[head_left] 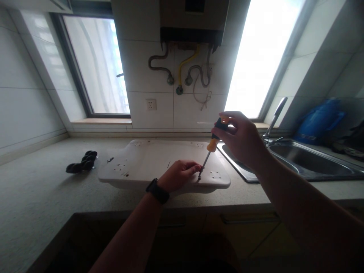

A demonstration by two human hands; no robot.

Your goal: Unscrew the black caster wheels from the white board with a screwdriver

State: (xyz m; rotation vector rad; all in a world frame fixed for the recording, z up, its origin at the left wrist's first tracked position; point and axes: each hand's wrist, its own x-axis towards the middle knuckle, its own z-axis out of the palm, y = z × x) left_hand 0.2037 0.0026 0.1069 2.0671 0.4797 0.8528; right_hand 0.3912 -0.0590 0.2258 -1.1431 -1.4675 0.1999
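Observation:
My right hand (240, 138) is closed round the yellow and black handle of a screwdriver (214, 139), which tilts with its shaft pointing down and to the left. The tip meets a small dark screw (199, 178) at the front right edge of a white plastic panel (159, 153). Wearing a black watch, my left hand (180, 174) rests on the panel, its thumb and fingers pinched at the lower shaft. The panel has groups of small holes near its corners. Small dark screws (110, 160) lie on its left part.
Black round caster-like pieces (82, 162) sit on the speckled counter (51, 189) to the left. A steel sink (309, 161) with a tap (275, 117) is at the right, beside a blue jug (318, 121). Pipes hang under a wall heater (195, 19) behind.

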